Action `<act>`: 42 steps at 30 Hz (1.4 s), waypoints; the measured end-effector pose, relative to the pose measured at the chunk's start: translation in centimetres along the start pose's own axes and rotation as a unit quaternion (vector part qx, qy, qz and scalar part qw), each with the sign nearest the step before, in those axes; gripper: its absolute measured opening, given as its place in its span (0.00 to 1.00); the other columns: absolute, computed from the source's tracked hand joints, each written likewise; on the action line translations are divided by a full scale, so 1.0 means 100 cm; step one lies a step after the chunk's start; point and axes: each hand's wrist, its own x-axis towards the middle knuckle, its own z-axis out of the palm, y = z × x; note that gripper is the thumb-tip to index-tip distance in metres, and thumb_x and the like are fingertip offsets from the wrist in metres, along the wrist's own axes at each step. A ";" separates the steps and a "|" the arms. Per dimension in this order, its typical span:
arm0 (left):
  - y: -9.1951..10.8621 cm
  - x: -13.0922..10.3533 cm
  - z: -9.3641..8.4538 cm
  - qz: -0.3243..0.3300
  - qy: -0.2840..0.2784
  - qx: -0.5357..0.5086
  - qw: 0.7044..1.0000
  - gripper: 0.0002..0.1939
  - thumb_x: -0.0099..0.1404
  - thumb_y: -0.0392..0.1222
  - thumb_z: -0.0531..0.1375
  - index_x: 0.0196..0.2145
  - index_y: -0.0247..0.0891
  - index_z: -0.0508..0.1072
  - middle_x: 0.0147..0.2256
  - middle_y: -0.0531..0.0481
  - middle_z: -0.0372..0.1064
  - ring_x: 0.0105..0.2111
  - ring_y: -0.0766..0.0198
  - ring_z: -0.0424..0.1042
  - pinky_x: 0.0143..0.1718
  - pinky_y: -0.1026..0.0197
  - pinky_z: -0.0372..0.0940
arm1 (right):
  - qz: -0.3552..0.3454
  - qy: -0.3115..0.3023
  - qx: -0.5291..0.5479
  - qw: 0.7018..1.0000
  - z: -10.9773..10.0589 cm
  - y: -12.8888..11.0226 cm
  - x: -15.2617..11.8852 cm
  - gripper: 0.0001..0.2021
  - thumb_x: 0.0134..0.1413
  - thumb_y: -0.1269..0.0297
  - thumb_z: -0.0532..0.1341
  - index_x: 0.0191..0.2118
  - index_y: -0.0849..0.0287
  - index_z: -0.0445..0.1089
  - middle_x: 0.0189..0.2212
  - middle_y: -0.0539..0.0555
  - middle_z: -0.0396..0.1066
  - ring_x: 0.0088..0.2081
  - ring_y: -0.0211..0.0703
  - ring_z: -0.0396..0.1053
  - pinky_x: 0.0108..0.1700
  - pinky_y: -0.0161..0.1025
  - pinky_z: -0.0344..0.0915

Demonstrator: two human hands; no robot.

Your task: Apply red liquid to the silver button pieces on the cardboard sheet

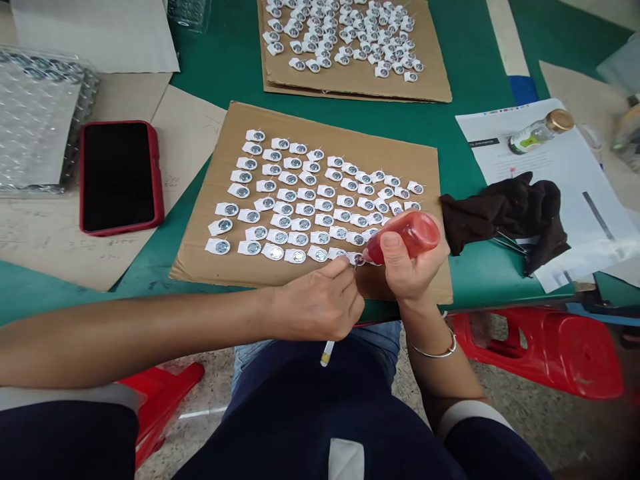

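My right hand [417,270] is wrapped round a red squeeze bottle [411,235], tilted so its narrow tip points down-left at a disc in the front row. Close beside that tip, my left hand [323,303] is closed on a thin stick-like tool [327,353]; its white end with a yellowish band sticks out below the fist, and its working end is hard to make out. Rows of small round silvery discs on white paper tabs [295,256] lie on a brown cardboard sheet [210,200]. Part of the front right rows is hidden by my hands and the bottle.
Another cardboard sheet [435,73] with many such discs lies at the back. On the left are a red-cased phone [120,177] and a bubble-wrapped packet [35,127]. To the right lie a dark cloth [500,210], a small gold-capped bottle [540,131] and printed paper [595,193].
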 end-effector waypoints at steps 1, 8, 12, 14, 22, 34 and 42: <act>0.000 0.000 0.000 -0.001 0.000 -0.001 1.000 0.09 0.62 0.28 0.52 0.25 0.31 0.68 0.24 0.43 0.69 0.27 0.59 0.69 0.35 0.53 0.65 | 0.002 -0.002 -0.002 1.000 0.000 0.000 0.000 0.09 0.50 0.58 0.61 0.30 0.58 0.67 0.24 0.50 0.67 0.26 0.38 0.65 0.30 0.40 0.63; -0.001 -0.001 -0.001 -0.007 -0.003 -0.006 1.000 0.10 0.62 0.28 0.52 0.25 0.33 0.67 0.23 0.45 0.69 0.26 0.60 0.68 0.36 0.53 0.65 | 0.024 -0.013 0.003 1.000 0.001 0.002 -0.002 0.09 0.50 0.58 0.61 0.31 0.57 0.66 0.25 0.50 0.67 0.26 0.39 0.66 0.31 0.41 0.65; -0.002 0.000 -0.001 -0.010 -0.004 -0.008 1.000 0.10 0.62 0.28 0.52 0.25 0.33 0.67 0.23 0.45 0.69 0.26 0.60 0.68 0.36 0.53 0.65 | 0.030 -0.008 0.001 1.000 0.002 0.002 -0.001 0.09 0.50 0.57 0.61 0.31 0.57 0.66 0.25 0.50 0.67 0.27 0.40 0.66 0.32 0.42 0.66; -0.002 0.000 -0.001 -0.010 -0.003 -0.008 1.000 0.10 0.62 0.28 0.52 0.25 0.33 0.67 0.23 0.45 0.69 0.25 0.61 0.68 0.36 0.53 0.65 | 0.013 -0.007 -0.014 1.000 0.001 0.001 0.000 0.09 0.50 0.57 0.61 0.30 0.57 0.67 0.25 0.50 0.68 0.27 0.39 0.66 0.32 0.42 0.66; -0.002 0.000 -0.002 -0.011 -0.008 -0.008 1.000 0.10 0.63 0.28 0.52 0.25 0.33 0.66 0.23 0.45 0.68 0.25 0.61 0.67 0.36 0.53 0.64 | 0.002 -0.003 -0.031 1.000 0.001 0.003 0.002 0.08 0.50 0.58 0.61 0.30 0.57 0.66 0.26 0.50 0.68 0.28 0.39 0.66 0.33 0.42 0.66; -0.003 0.001 -0.001 -0.019 -0.002 -0.009 1.000 0.10 0.62 0.28 0.53 0.24 0.33 0.65 0.21 0.47 0.66 0.24 0.61 0.66 0.35 0.54 0.64 | -0.024 0.022 -0.035 0.999 0.001 0.003 0.002 0.07 0.50 0.61 0.62 0.31 0.57 0.66 0.26 0.50 0.68 0.28 0.38 0.66 0.33 0.39 0.66; -0.004 0.001 -0.002 -0.023 -0.008 -0.022 0.999 0.10 0.63 0.28 0.53 0.24 0.34 0.64 0.22 0.47 0.66 0.25 0.62 0.65 0.35 0.55 0.64 | -0.040 0.027 -0.061 0.997 -0.002 0.005 0.000 0.08 0.50 0.59 0.62 0.31 0.57 0.65 0.26 0.51 0.67 0.29 0.39 0.67 0.33 0.40 0.67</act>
